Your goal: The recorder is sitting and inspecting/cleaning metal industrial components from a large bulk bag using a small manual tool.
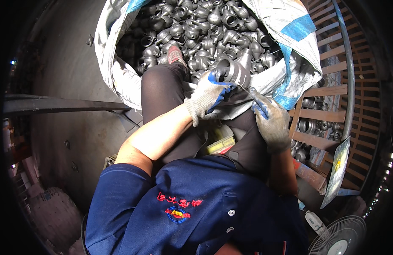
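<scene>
My left hand (210, 94), in a grey knit glove with blue-coated fingers, is closed on a dark grey cast metal fitting (238, 73). The fitting has a round open mouth toward my left hand and a narrower neck pointing away from me. My right hand (271, 119), gloved alike, is closed around a thin, pointed metal tool (244, 88). Its slim tip reaches the near side of the fitting; the handle is hidden in my fingers. Beyond both hands, a large white woven bulk bag (109, 63) holds a heap of similar castings (196, 29).
One shoe (176, 56) rests among the castings. At right stands a brown slatted metal crate (324, 91) with a curved bar and more castings. A dark beam (60, 105) crosses the left side. A yellow box (220, 140) sits between my legs; a fan (339, 242) stands lower right.
</scene>
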{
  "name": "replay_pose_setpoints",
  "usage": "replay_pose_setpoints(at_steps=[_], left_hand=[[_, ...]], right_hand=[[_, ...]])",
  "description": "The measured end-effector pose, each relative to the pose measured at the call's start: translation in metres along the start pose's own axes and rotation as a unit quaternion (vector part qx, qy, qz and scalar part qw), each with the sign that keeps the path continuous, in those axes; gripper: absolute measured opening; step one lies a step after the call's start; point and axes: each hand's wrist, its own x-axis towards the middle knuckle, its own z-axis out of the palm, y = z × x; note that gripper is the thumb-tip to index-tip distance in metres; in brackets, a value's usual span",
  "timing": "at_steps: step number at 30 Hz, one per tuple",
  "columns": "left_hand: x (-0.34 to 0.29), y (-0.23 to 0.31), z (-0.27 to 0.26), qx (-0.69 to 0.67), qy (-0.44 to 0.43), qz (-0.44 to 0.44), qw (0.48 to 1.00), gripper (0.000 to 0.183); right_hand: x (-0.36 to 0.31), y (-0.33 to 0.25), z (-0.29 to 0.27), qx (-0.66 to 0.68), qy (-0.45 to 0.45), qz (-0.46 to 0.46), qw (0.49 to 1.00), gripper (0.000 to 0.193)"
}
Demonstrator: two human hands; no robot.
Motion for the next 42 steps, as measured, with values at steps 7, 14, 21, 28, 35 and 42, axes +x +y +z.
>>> replay_pose_setpoints(at_steps=[7,14,21,28,35,42], left_hand=[[0.004,-0.005,-0.001,0.196,0.017,0.111,0.974,0.017],[0.003,0.003,0.001,0.104,-0.005,0.012,0.994,0.021],[0.003,-0.010,0.009,-0.123,-0.002,0.025,0.992,0.030],[-0.007,0.023,0.017,0.028,-0.029,-0.026,0.999,0.020],[-0.007,0.018,0.014,0.091,-0.025,0.080,0.992,0.020],[-0.011,0.027,0.012,-0.053,-0.084,-0.021,0.995,0.018]], right_hand=[[0.002,-0.009,-0.006,-0.069,-0.022,0.041,0.997,0.036],[-0.004,0.014,0.001,0.080,0.021,0.029,0.996,0.032],[-0.015,0.007,-0.003,0.330,0.009,0.203,0.922,0.032],[-0.023,0.016,0.005,0.450,0.056,0.225,0.863,0.034],[-0.017,0.019,0.008,0.506,0.065,0.247,0.824,0.036],[-0.002,0.027,0.008,0.568,0.124,0.238,0.778,0.039]])
